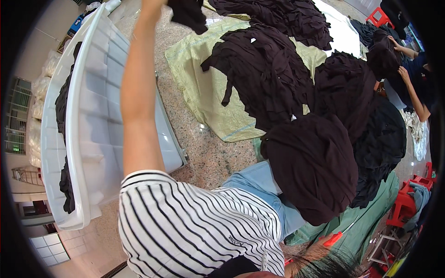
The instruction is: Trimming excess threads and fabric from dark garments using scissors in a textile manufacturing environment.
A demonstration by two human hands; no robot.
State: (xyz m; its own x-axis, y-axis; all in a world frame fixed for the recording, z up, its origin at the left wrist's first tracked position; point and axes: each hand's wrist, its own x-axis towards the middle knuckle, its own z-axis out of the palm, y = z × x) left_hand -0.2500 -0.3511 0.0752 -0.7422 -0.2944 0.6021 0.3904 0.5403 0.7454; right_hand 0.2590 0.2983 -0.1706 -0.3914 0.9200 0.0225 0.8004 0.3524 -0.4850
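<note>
My left arm stretches far forward, and my left hand [152,5] is partly cut off by the upper edge. A piece of dark cloth [187,16] hangs right beside it, apparently in its grip; the fingers are out of view. Low on the right, my right hand [321,244] is closed on an orange-handled tool [333,239] with a thin metal blade; hair partly covers that forearm. A rounded bundle of dark brown cloth [313,169] rests against my light blue trousers. Ahead of it, loose dark garments [264,69] lie heaped on a yellow-green woven sheet [199,92].
At left stands a large white plastic tub [99,116] with dark cloth inside. More dark piles [345,83] lie to the right. A co-worker's hands [402,72] hold dark cloth at far right. Red stools [403,204] stand beyond a green sheet [371,215].
</note>
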